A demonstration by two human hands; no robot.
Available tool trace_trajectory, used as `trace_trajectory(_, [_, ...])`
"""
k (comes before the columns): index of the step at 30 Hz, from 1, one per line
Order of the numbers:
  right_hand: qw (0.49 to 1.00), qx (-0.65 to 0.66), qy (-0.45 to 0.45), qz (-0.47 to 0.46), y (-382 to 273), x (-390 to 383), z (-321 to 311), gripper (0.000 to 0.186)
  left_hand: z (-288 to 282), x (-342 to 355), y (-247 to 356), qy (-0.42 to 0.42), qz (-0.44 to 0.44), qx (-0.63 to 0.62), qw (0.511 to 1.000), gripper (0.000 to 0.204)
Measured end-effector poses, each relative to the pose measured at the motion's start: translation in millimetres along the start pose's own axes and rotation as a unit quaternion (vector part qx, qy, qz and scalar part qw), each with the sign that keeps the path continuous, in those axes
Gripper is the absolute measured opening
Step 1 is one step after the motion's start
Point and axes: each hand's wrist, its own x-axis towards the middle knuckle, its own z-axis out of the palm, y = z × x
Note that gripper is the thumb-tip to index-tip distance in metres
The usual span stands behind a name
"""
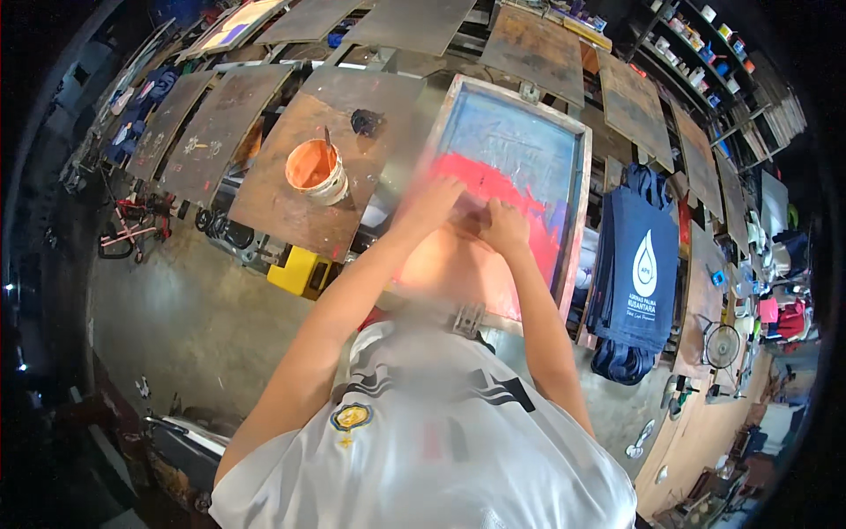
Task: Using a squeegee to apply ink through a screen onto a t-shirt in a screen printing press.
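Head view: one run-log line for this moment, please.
hands: both on squeegee | screen frame: red ink | ink bucket: left board | blue bags: right

Red ink point(493, 189) on blue screen point(520, 141); orange bucket point(315, 170); navy bags point(636, 264).

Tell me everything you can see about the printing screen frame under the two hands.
The printing screen frame is a rectangle with a pale, metal-looking rim and a blue mesh. Red ink covers the mesh's near half. It lies flat, turned slightly, on the work station. Both hands, left hand and right hand, press on the inked area; motion blur hides any tool.
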Motion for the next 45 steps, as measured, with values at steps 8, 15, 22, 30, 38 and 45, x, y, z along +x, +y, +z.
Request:
trace_trajectory(8, [0.999, 0.003, -0.028, -0.041, -41.5, -22.9, -0.4, 0.045, -29.9, -54.3, -5.8, -0.026, -0.059, -0.077, 0.995, 0.056])
trace_trajectory(15, [0.999, 0.036, -0.012, -0.03, -28.9, 7.5, -6.4, 0.043, -31.2, -24.5, -11.8, 0.014, -0.036, -0.098, 0.994, 0.052])
trace_trajectory(22, [0.995, 0.01, -0.058, -0.079, -45.0, 6.0, -1.6, 0.041, -32.9, -63.4, -17.6, 0.019, -0.14, -0.305, 0.942, 0.059])
trace_trajectory(30, [0.996, 0.014, -0.04, -0.073, -38.9, -3.0, -10.8, 0.048, -47.3, -49.4, -5.5, -0.006, -0.092, -0.128, 0.988, 0.059])
trace_trajectory(38, [0.988, 0.019, -0.061, -0.138, -5.3, -37.3, -42.6, 0.041, -62.5, -50.7, 30.2, -0.052, -0.049, -0.168, 0.983, 0.053])
trace_trajectory(45, [0.982, 0.004, -0.101, -0.159, 5.6, -59.1, -37.3, 0.034, -16.7, -64.7, 46.9, -0.052, -0.03, -0.146, 0.987, 0.056])
